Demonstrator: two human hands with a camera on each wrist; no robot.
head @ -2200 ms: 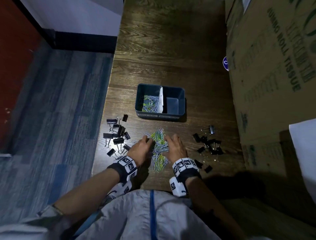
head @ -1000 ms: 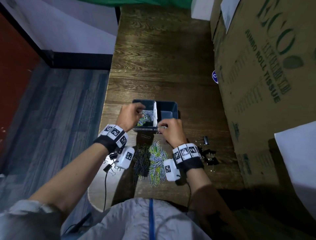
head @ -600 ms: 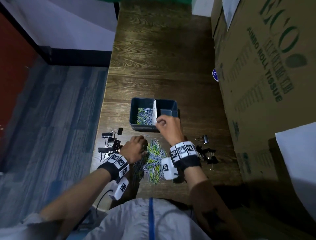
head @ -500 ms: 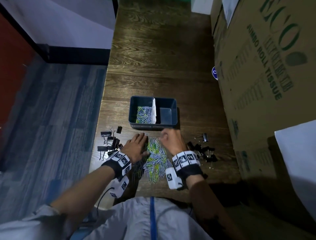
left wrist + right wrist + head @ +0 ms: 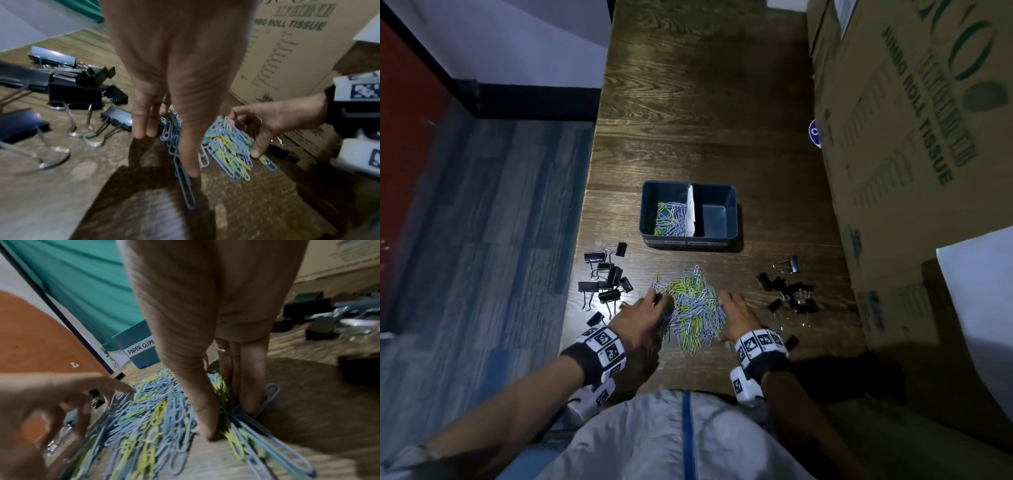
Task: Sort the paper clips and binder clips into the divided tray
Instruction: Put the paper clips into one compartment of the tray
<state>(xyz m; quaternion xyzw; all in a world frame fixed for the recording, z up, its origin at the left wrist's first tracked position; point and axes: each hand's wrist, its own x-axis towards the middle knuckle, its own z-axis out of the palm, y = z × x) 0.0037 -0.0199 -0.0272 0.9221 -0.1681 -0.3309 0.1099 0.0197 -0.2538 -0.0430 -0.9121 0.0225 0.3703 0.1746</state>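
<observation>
A dark blue divided tray (image 5: 735, 219) stands mid-table; its left compartment holds paper clips (image 5: 669, 219), and its right compartment looks empty. A pile of blue, yellow and green paper clips (image 5: 693, 305) lies in front of it. My left hand (image 5: 659, 303) touches the pile's left side with nearly straight fingers (image 5: 144, 129). My right hand (image 5: 722, 303) is at the pile's right side. In the right wrist view its thumb and fingers (image 5: 246, 399) pinch a bunch of clips (image 5: 232, 423) against the table. Black binder clips lie in a left group (image 5: 606, 277) and a right group (image 5: 787, 291).
A tall cardboard box (image 5: 900, 137) printed "JUMBO ROLL TISSUE" walls off the table's right side. The table's left edge (image 5: 582, 260) drops to a blue carpet floor. The tray's near wall carries a "PAPER CLIPS" label (image 5: 140, 348). Bare wood lies beyond the tray.
A second ago both hands were at the tray's left compartment. They have since come back to the pile, and the right hand has closed on clips at its right side.
</observation>
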